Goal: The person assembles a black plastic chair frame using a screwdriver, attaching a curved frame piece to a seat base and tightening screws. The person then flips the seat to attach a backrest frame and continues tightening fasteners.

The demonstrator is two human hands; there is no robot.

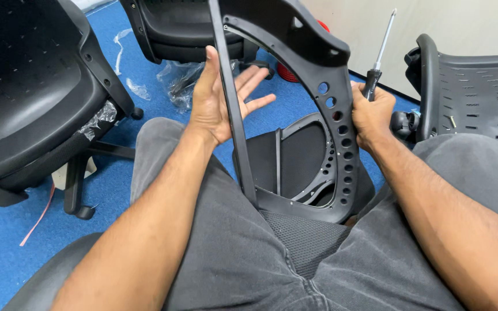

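Grey-trousered lap, chair frame (295, 103) standing on it, top cut off. Blue carpet (7, 242), black chairs around. Left hand (217, 101) flat-open against frame's thin bar. Right hand (370, 112) fisted round screwdriver (378, 57), fingers hidden, touching frame's holed edge.

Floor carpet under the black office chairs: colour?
Blue carpet, plain; head view shows it best.

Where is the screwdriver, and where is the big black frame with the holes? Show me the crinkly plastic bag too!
screwdriver (385, 35), head view, on its metal shaft above the right hand.
black frame (341, 135), head view, on the side strip with the holes.
plastic bag (178, 80), head view, on the crumpled middle.
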